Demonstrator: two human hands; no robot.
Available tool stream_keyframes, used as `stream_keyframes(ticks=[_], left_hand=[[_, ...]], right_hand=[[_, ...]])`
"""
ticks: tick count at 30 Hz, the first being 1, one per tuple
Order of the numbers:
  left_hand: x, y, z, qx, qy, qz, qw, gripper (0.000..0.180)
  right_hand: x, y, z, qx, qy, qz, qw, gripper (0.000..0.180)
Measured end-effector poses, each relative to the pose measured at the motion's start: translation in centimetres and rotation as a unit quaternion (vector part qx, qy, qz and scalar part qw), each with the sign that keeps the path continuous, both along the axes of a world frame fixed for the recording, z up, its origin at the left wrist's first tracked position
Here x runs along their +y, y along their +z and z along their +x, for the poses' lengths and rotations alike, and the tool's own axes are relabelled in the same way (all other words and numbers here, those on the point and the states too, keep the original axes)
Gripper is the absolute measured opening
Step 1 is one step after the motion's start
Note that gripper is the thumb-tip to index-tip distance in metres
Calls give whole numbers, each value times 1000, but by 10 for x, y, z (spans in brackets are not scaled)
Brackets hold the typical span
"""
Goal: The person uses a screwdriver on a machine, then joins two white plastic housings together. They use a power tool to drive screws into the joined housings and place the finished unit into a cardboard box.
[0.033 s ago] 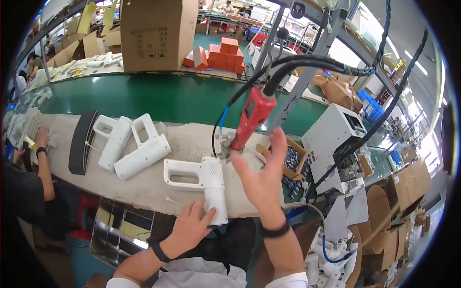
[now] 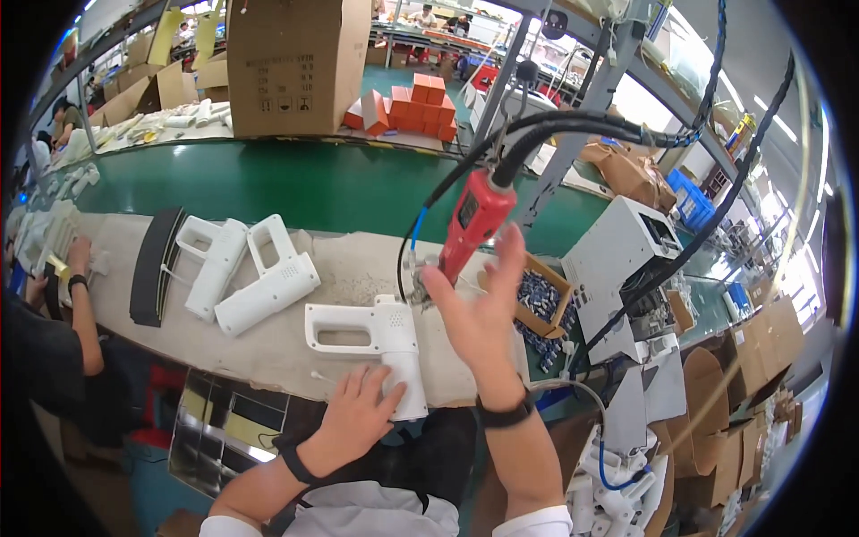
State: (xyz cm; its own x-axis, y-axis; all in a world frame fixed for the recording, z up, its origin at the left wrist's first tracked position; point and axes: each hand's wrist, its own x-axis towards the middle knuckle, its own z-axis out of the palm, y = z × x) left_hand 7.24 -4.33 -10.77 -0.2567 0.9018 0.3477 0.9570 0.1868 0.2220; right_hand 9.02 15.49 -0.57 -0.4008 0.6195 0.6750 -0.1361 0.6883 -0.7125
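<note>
We see a workshop hall. A green conveyor belt [image 2: 295, 183] runs across the middle, with a beige-covered tabletop [image 2: 349, 259] along its near side. A large cardboard box [image 2: 298, 63] and a stack of orange boxes [image 2: 407, 107] stand beyond the belt. A grey metal frame [image 2: 595, 98] rises at right, where daylight enters through windows [image 2: 707, 67]. Flattened cardboard [image 2: 761, 394] lies on the floor at lower right.

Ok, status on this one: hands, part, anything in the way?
Left hand flat on white casing. Right hand open, reaching at red screwdriver. Nothing between.
</note>
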Motion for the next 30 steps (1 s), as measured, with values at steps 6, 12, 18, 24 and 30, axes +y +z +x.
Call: stream_keyframes(ticks=[6, 12, 18, 24, 30], left_hand=[[38, -4, -48, 81, -150, -71, 983, 72], [103, 11, -71, 149, -64, -156, 974, 67], [141, 5, -93, -42, -32, -205, 977, 62], [146, 15, -87, -90, -14, -238, 967, 54], [148, 11, -90, -84, 10, -231, 969, 53]], right_hand=[[28, 6, -24, -13, 40, -120, 992, 37], [21, 44, 12, 160, 56, -202, 965, 22], [14, 38, 20, 109, 66, -170, 977, 16], [29, 12, 2, 118, 57, -154, 979, 13], [36, 2, -16, 112, 26, -141, 983, 14]])
